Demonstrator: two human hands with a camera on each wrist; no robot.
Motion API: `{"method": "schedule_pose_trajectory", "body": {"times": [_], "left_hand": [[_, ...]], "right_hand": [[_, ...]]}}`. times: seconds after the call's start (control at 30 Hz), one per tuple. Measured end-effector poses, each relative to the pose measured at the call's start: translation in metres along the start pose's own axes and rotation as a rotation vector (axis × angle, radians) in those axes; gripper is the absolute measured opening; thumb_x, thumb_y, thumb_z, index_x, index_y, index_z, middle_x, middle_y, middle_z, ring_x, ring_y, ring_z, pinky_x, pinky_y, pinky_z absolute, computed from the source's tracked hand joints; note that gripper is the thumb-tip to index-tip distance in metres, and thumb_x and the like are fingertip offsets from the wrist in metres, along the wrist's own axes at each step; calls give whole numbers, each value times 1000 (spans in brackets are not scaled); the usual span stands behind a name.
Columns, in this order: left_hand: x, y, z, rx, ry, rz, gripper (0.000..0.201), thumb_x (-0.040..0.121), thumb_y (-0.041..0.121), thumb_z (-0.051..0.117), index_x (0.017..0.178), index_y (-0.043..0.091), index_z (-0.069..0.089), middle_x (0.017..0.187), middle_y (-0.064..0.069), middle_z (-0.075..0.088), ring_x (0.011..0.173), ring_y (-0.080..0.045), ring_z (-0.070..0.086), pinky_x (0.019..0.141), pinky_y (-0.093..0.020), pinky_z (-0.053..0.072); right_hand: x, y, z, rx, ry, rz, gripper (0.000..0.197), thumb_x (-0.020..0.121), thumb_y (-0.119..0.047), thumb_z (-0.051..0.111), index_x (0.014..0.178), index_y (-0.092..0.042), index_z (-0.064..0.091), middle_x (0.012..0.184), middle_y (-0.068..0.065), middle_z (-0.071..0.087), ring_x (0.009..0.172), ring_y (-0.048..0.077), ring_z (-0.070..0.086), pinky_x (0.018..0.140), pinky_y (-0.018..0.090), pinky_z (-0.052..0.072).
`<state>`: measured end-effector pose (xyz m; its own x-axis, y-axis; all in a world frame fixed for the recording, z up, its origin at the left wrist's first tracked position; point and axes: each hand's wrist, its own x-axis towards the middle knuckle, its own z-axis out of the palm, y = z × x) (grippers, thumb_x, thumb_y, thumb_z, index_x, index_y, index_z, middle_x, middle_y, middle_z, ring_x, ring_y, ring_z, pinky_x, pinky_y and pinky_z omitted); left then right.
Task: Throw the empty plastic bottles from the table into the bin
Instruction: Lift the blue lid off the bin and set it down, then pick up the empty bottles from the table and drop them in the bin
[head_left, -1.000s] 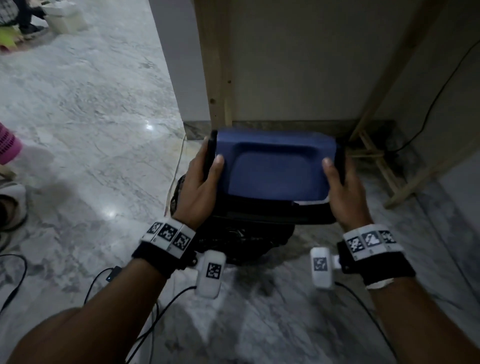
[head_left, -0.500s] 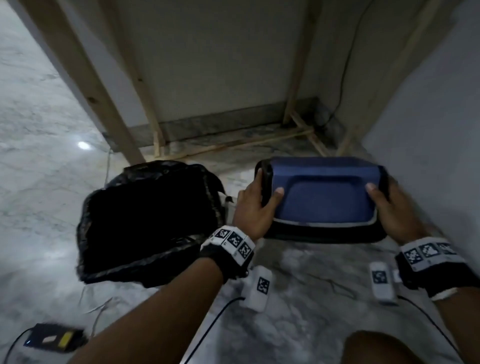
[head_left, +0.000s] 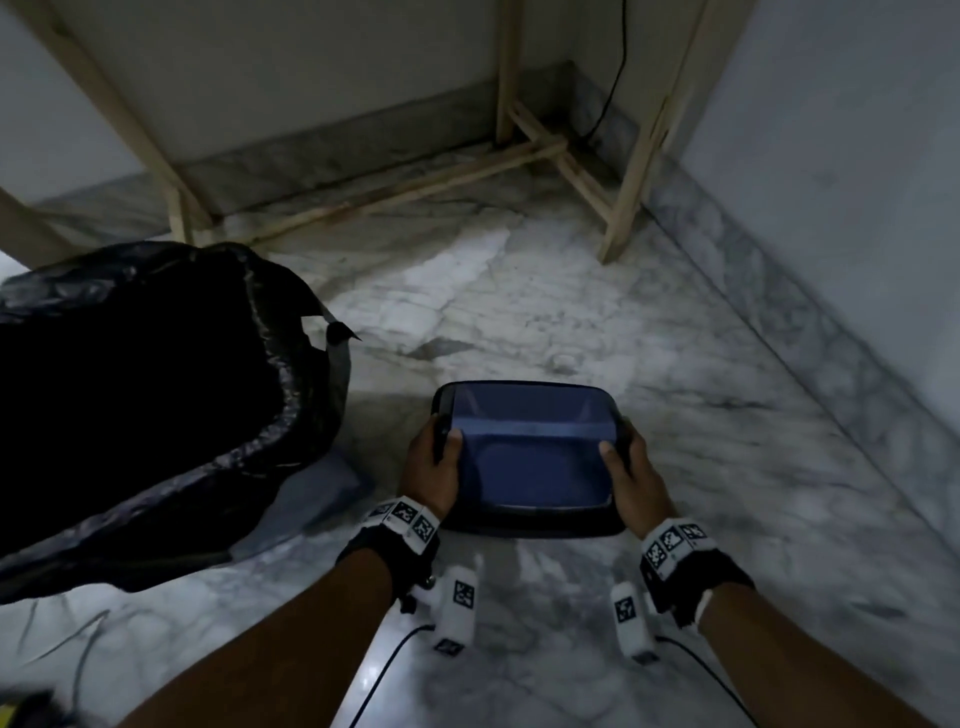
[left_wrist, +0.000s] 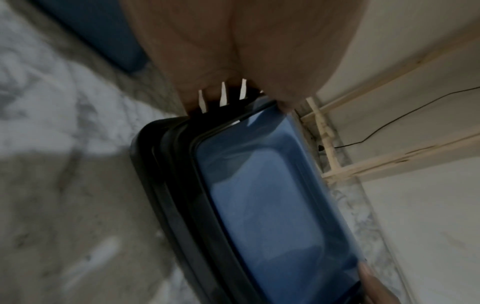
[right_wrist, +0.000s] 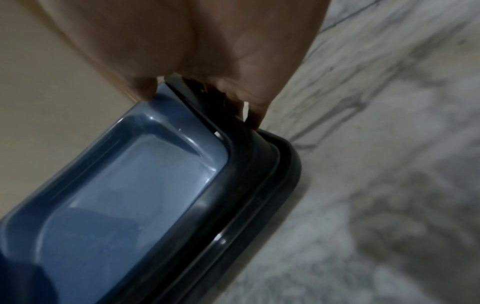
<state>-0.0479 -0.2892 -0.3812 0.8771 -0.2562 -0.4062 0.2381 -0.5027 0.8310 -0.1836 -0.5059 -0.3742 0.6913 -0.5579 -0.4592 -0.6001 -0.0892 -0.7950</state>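
Observation:
Both hands hold the bin lid (head_left: 530, 457), a black frame with a blue swing flap, low over the marble floor. My left hand (head_left: 434, 462) grips its left edge, thumb on the blue flap. My right hand (head_left: 631, 467) grips the right edge the same way. The bin (head_left: 291, 374), lined with a black bag, stands uncovered to the left, and its inside is too dark to see. In the wrist views the lid (left_wrist: 259, 205) (right_wrist: 135, 185) fills the frame below my left hand (left_wrist: 233, 51) and right hand (right_wrist: 194, 41). No bottles are in view.
A wooden table frame (head_left: 623, 208) stands against the back wall, with a black cable (head_left: 618, 67) running down beside it. A white wall (head_left: 831, 156) closes the right side. A small dark device (head_left: 21, 706) lies on the floor at lower left.
The lid has come off the bin and moved right and down toward the floor, held by both hands. The bin now stands uncovered on the left.

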Motion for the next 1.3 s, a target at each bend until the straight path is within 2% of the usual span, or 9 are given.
{"method": "schedule_pose_trajectory", "body": {"times": [0.1,0.2,0.37,0.5,0.57,0.73,0.83,0.97,1.3], "left_hand": [[6,-12,8,15,25,-49,57,100,42,49,147,9,50,150,-18,54,138,-36,52,116,-48,42],[10,-17,10,23,48,-70,53,103,35,50,148,8,47,153,-18,50,140,-36,50,117,-48,40],[10,-14,3,38,39,-79,57,101,41,53,150,13,45,155,-15,48,143,-36,47,119,-48,38],[1,8,-4,74,41,-39,63,100,41,55,154,13,40,160,-11,42,147,-33,42,118,-38,34],[-9,32,-8,66,40,19,64,99,41,58,154,13,41,160,-11,43,147,-31,42,119,-36,34],[-51,140,-36,41,-52,198,64,98,44,59,154,22,38,162,-6,38,148,-23,40,122,-40,36],[-81,231,-75,60,-74,310,61,97,45,59,152,25,41,157,-4,44,142,-22,47,115,-46,44],[-123,349,-144,50,-24,393,54,97,43,61,146,25,49,148,-1,53,135,-17,53,112,-43,47],[-214,550,-332,129,64,412,43,98,39,59,137,21,57,138,1,64,126,-12,61,101,-34,53]], "right_hand": [[4,11,7,25,17,16,65,95,-52,38,154,-31,19,152,8,43,127,34,53,93,43,48],[6,13,11,34,38,12,65,96,-52,38,154,-29,19,153,6,42,129,33,52,95,40,47],[8,6,4,-1,32,35,60,99,-45,42,153,-27,23,152,7,43,131,33,50,91,35,42],[10,-16,-20,-137,36,-64,62,96,-45,48,152,-27,26,159,1,33,143,27,38,110,38,36],[6,-42,-37,-227,37,-136,61,96,-42,51,151,-27,30,158,1,35,143,23,37,112,34,34],[-32,-163,-82,-349,38,-322,55,95,-39,54,147,-28,37,152,0,43,140,20,42,108,28,33],[-69,-255,-103,-344,32,-417,52,94,-39,56,143,-29,40,149,-1,48,137,16,45,107,27,35],[-124,-377,-125,-293,27,-495,48,93,-36,59,139,-28,47,143,-6,53,132,10,48,101,20,33],[-241,-605,-134,-121,-67,-613,43,91,-26,61,133,-31,54,131,-6,59,118,13,56,100,39,49]]}}
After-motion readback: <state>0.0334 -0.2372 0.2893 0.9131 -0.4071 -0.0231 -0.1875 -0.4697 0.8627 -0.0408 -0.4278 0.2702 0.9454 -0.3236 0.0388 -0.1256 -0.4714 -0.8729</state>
